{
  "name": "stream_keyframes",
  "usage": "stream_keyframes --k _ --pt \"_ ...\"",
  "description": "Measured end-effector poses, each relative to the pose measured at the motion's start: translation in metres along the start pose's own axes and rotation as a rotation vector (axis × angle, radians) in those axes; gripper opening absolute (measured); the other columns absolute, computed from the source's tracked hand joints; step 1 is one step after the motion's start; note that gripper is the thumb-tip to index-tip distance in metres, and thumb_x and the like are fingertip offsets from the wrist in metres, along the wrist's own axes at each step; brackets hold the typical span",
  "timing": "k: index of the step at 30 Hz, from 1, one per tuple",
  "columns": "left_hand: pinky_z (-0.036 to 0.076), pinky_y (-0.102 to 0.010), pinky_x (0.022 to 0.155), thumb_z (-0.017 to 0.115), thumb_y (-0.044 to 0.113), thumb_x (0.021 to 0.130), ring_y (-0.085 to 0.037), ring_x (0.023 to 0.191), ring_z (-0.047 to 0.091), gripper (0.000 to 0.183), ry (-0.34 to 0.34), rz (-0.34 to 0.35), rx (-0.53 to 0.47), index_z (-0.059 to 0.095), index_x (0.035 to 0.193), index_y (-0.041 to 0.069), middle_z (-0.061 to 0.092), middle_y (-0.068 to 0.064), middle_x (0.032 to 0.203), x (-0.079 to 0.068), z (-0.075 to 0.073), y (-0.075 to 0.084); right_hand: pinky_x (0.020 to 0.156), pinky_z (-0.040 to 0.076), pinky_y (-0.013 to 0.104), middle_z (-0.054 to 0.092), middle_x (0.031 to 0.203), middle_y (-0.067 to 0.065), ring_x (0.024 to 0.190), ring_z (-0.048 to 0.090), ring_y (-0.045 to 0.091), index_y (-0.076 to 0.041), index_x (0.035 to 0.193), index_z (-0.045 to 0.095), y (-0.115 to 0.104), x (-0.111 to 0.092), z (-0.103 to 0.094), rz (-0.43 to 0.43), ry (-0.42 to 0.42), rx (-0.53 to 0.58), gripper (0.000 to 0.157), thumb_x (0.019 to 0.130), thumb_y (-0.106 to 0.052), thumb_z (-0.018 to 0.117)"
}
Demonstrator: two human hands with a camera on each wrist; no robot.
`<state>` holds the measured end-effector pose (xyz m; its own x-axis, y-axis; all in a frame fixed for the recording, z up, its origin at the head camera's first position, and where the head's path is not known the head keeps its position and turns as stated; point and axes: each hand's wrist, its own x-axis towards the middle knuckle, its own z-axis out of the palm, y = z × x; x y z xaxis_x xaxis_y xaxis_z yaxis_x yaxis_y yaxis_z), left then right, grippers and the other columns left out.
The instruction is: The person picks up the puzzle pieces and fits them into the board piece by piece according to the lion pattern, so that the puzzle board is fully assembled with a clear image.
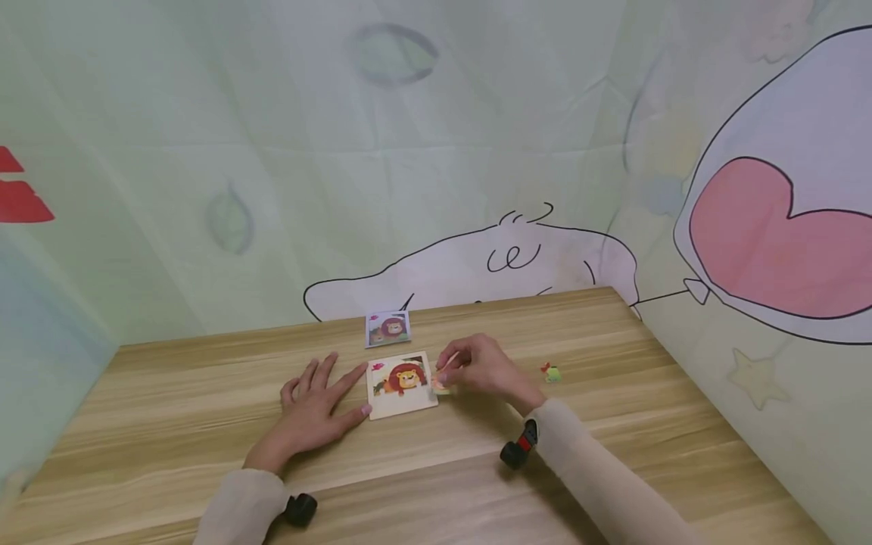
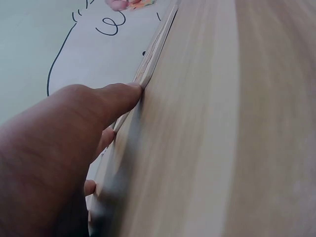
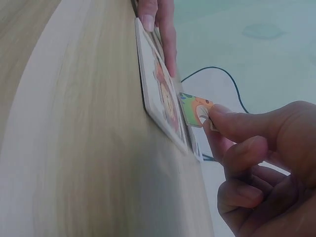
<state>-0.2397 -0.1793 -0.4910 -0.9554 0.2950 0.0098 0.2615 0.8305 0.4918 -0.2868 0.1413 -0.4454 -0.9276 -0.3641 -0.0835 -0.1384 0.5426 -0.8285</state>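
A wooden jigsaw board [image 1: 402, 407] with a lion picture lies on the table, its lower part bare pale wood. My left hand [image 1: 309, 412] rests flat at its left side, fingers spread, with thumb and index fingertip touching the edge. My right hand [image 1: 487, 369] pinches a puzzle piece [image 3: 195, 108] between thumb and index finger, close to the board's right edge. Orange, green and white show on that piece. In the left wrist view the thumb [image 2: 116, 98] presses against the board's edge; most of the left fingers are hidden there.
Behind the board lies a small picture card [image 1: 387, 330] with the same lion. Another puzzle piece [image 1: 552, 373], green and red, lies to the right on the wood-grain table [image 1: 204, 393]. A printed cloth [image 1: 272, 151] hangs behind the table.
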Motion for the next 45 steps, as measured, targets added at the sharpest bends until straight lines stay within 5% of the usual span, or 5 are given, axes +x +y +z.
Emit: stream_keyframes --k 26,45 --pt "0.003 -0.081 0.117 0.062 0.063 0.100 -0.062 0.162 0.003 0.078 -0.007 -0.004 0.007 0.041 0.167 0.028 0.013 -0.028 0.178 0.002 0.001 -0.002 0.077 0.050 0.031 0.077 0.093 -0.004 0.090 0.065 0.016 -0.023 0.095 0.081 -0.027 0.019 0.035 -0.002 -0.039 -0.036 0.009 0.091 -0.019 0.088" --pt "0.004 -0.081 0.116 0.063 0.061 0.100 -0.063 0.161 0.005 0.076 0.001 0.005 0.008 0.043 0.166 0.028 0.014 -0.030 0.178 0.001 0.000 0.000 0.061 0.039 0.026 0.074 0.081 -0.006 0.074 0.057 0.012 -0.023 0.089 0.081 -0.029 0.032 0.060 -0.037 -0.094 -0.016 0.011 0.090 -0.015 0.088"
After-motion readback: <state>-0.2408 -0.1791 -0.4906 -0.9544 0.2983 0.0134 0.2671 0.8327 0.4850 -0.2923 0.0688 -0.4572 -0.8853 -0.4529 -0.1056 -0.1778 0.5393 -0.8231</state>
